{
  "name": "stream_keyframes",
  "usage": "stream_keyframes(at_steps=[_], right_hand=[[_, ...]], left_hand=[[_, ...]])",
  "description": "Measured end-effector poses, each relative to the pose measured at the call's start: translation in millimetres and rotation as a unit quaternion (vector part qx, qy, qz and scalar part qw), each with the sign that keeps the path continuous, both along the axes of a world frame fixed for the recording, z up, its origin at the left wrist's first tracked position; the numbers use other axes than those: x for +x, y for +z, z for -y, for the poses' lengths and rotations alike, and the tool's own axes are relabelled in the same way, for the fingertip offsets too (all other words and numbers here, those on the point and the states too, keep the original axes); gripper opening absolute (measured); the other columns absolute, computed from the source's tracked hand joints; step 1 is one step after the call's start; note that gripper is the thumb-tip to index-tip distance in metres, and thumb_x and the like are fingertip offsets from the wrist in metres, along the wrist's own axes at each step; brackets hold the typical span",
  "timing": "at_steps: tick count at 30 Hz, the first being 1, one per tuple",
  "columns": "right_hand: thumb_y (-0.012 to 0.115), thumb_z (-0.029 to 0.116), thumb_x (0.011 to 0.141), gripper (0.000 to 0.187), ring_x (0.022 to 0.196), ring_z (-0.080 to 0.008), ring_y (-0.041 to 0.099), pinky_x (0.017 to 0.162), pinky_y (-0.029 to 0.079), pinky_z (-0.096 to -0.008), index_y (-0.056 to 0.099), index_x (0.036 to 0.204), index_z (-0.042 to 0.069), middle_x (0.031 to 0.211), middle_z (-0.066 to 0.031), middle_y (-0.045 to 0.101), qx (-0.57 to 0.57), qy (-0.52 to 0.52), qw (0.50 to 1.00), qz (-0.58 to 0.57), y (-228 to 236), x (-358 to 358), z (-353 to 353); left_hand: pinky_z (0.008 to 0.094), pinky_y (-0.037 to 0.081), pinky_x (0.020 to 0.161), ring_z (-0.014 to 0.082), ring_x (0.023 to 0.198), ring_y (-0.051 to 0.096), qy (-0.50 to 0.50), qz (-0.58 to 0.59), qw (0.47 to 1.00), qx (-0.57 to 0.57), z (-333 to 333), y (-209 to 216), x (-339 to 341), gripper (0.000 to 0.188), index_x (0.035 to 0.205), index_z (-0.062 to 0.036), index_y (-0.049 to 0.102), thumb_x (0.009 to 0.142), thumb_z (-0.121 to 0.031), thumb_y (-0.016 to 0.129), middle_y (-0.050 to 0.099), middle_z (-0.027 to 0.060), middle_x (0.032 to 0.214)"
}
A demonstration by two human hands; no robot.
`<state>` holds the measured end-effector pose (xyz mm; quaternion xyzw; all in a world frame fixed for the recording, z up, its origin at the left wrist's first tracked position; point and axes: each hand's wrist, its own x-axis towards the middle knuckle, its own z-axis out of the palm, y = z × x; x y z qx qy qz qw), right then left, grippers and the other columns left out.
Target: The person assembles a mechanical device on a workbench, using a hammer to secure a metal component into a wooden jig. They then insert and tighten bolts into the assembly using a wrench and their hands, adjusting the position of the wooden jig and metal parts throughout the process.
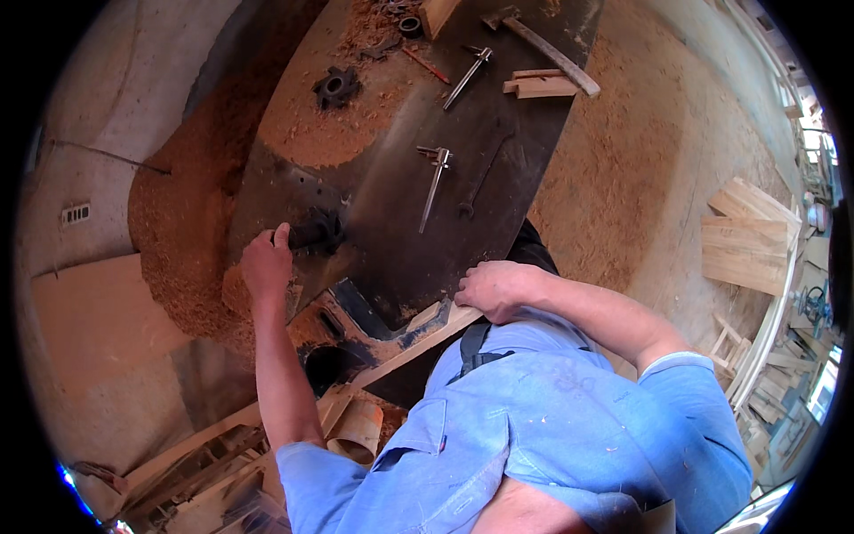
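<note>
My left hand (269, 264) has its fingers curled at the near-left end of a dark cylindrical shaft (307, 235). A toothed cutter head (329, 230) sits around that shaft on the dark metal table (374, 178). What lies inside those fingers is hidden. At the table's near edge, my right hand (494, 289) is closed over the end of a pale wooden strip (418, 345). Ahead of it lie a metal caliper (433, 189) and a dark wrench (486, 178). Beside the strip is a dark metal bracket (360, 307) dusted with shavings.
Farther off on the table lie another toothed cutter (336, 87), a second caliper (467, 78), a red pencil (427, 65), a hammer (556, 58) and wooden blocks (540, 84). Shavings (191, 249) heap at the left. Boards (745, 245) stand at the right.
</note>
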<state>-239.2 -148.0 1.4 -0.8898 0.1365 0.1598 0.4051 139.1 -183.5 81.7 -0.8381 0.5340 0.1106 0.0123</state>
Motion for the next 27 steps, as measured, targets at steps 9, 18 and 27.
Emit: stream_keyframes(at_steps=[9, 18, 27], right_hand=[[0.067, 0.008, 0.076, 0.033, 0.108, -0.0405, 0.069, 0.092, 0.057, -0.0499, 0.073, 0.108, 0.004, 0.107, -0.0198, 0.074, 0.013, -0.004, 1.000, -0.018, 1, 2, 1], [0.065, 0.009, 0.079, 0.042, 0.114, -0.0376, 0.063, 0.099, 0.052, -0.0471, 0.069, 0.121, 0.005, 0.116, -0.0176, 0.069, 0.031, 0.029, 0.997, -0.066, 6, 5, 4], [0.066, 0.011, 0.077, 0.042, 0.113, -0.0378, 0.063, 0.096, 0.053, -0.0477, 0.070, 0.119, 0.005, 0.114, -0.0177, 0.069, 0.027, 0.036, 0.997, -0.061, 3, 5, 4]], left_hand=[[0.0479, 0.053, 0.088, 0.0419, 0.103, 0.065, -0.066, 0.021, 0.990, -0.124, -9, -11, 0, 0.013, 0.098, -0.0026, 0.074, 0.091, -0.013, 0.070, 0.068, 0.0188, 0.108], [0.0487, 0.053, 0.089, 0.0422, 0.107, 0.064, -0.201, -0.026, 0.964, -0.173, -16, -18, 13, 0.018, 0.101, -0.0036, 0.075, 0.094, -0.019, 0.068, 0.067, 0.0208, 0.112], [0.0498, 0.053, 0.090, 0.0435, 0.108, 0.065, -0.179, -0.005, 0.980, -0.086, -19, -21, 24, 0.025, 0.106, -0.0043, 0.075, 0.097, -0.026, 0.066, 0.069, 0.0216, 0.116]])
